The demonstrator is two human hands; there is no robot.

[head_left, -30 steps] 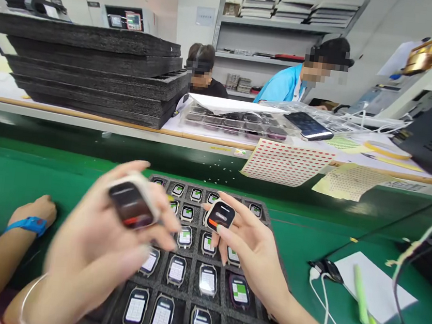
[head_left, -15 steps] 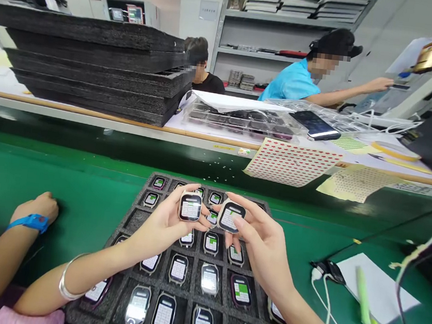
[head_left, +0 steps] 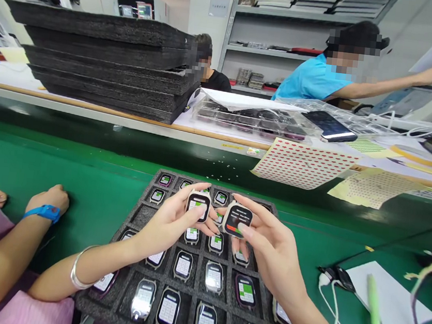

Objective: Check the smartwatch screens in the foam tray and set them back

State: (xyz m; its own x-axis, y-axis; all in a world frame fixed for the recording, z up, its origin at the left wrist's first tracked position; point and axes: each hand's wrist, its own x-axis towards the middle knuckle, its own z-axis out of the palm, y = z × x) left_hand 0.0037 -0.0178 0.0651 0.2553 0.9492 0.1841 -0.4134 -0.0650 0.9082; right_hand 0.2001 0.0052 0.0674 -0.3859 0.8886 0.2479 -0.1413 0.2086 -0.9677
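Observation:
My left hand (head_left: 168,224) pinches a small smartwatch body (head_left: 198,205) with a lit white and green screen. Close beside it, my right hand (head_left: 269,246) grips a second watch body (head_left: 238,220) whose dark screen shows a red and green bar. Both hands hover over a black foam tray (head_left: 136,217) on the green belt. The tray's pockets hold several more watch bodies (head_left: 214,277) with lit screens.
A co-worker's arm with a blue wristband (head_left: 43,212) rests on the belt (head_left: 81,178) at the left. A cable plug (head_left: 333,275), white paper (head_left: 391,299) and a green pen (head_left: 374,310) lie at the right. Stacked black foam trays (head_left: 102,60), a clear tray (head_left: 255,119), a phone (head_left: 331,127) and sticker sheets (head_left: 301,164) fill the far bench.
My left hand moved forward from near the camera and now holds its watch next to the right one. The right watch's screen changed from white to dark with a red and green bar.

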